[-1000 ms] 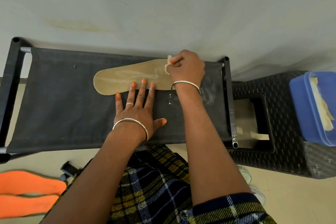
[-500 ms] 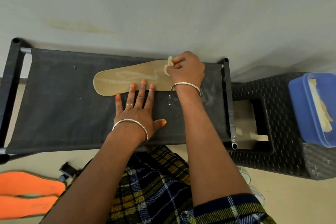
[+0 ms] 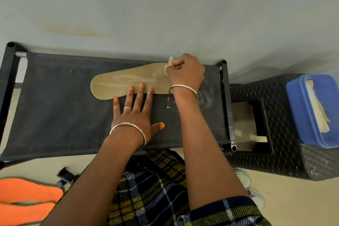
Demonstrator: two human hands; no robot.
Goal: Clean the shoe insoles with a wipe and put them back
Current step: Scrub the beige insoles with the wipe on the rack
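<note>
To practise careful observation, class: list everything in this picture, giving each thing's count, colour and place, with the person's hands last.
Tan insole: one, tan, flat on the bench.
Wipe: one, pale, at the tan insole's right end.
Bench: one, black fabric, against the wall.
Stool: one, black wicker, right of the bench.
Box: one, blue, on the stool.
Sheets: several, pale, in the box.
Orange insoles: two, orange, floor, bottom left.
Shoe: one, pale, floor, partly hidden by the right arm.
Left hand: flat on the bench, fingertips on the tan insole's near edge.
Right hand: grips the wipe.
</note>
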